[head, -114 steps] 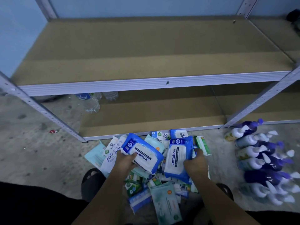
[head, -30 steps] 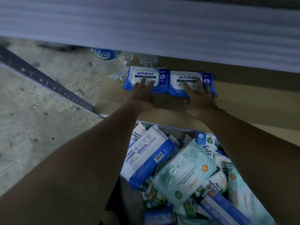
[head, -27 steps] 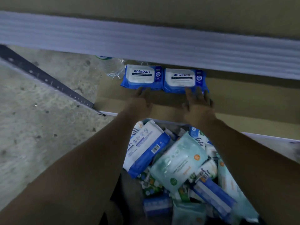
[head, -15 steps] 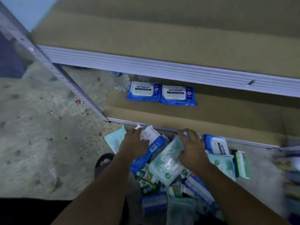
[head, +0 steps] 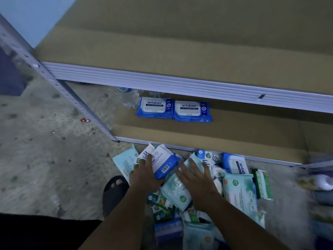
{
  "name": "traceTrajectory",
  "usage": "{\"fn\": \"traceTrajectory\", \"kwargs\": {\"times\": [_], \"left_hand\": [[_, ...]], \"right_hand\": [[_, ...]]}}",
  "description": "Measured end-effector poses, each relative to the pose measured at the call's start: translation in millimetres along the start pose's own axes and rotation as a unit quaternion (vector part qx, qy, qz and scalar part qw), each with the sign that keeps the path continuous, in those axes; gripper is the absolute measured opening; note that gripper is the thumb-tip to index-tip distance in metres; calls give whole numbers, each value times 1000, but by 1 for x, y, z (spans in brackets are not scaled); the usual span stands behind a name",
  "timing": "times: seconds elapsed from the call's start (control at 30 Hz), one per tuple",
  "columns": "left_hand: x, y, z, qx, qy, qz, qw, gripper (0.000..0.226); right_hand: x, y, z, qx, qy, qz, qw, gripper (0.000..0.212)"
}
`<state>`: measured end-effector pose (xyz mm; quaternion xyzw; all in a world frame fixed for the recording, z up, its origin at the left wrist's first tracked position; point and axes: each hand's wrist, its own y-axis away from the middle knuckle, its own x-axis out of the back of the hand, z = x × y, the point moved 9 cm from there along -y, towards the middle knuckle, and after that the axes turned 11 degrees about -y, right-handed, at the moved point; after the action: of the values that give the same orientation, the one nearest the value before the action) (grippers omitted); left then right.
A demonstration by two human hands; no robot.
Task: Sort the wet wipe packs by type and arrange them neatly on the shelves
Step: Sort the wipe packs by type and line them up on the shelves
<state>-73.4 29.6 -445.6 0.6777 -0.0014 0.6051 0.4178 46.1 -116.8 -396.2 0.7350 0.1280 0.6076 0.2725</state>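
Both of my hands have come off the lower shelf [head: 234, 134] and dropped back to the pile on the floor. A second ago they were pushing two packs into place.

Just right of the water bottle [head: 128, 97], the left antabax pack [head: 154, 107] and the right antabax pack [head: 191, 111] now lie alone at the back of that shelf. They sit flat, labels up, edges touching. I judge the first type started, with the row open to grow rightward.

Down in the pile, my left hand [head: 144, 175] lies across a blue-and-white pack [head: 163, 163]. Its thumb is hidden, so I cannot tell whether the grip has closed.

My right hand [head: 196, 179] rests with its grip spread flat on a pale green pack [head: 175, 192], holding nothing.

Further right, a third antabax pack [head: 236, 164] lies near the shelf edge and looks like the natural next match. Most packs are still unsorted.
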Motion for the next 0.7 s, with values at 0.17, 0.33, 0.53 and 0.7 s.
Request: {"fn": "traceTrajectory", "kwargs": {"times": [0.17,0.33,0.53,0.7], "left_hand": [[8,-8,-8,41,185,-26,981,124],[18,7,4,69,497,-106,858,66],[33,74,61,23,718,-270,641,60],[20,114,87,-14,772,-255,582,82]], "right_hand": [[23,-3,-1,43,25,25,998,113],[54,36,36,-72,-84,68,991,117],[43,104,98,-315,-507,107,795,94],[-4,139,109,-383,-730,120,554,103]]}}
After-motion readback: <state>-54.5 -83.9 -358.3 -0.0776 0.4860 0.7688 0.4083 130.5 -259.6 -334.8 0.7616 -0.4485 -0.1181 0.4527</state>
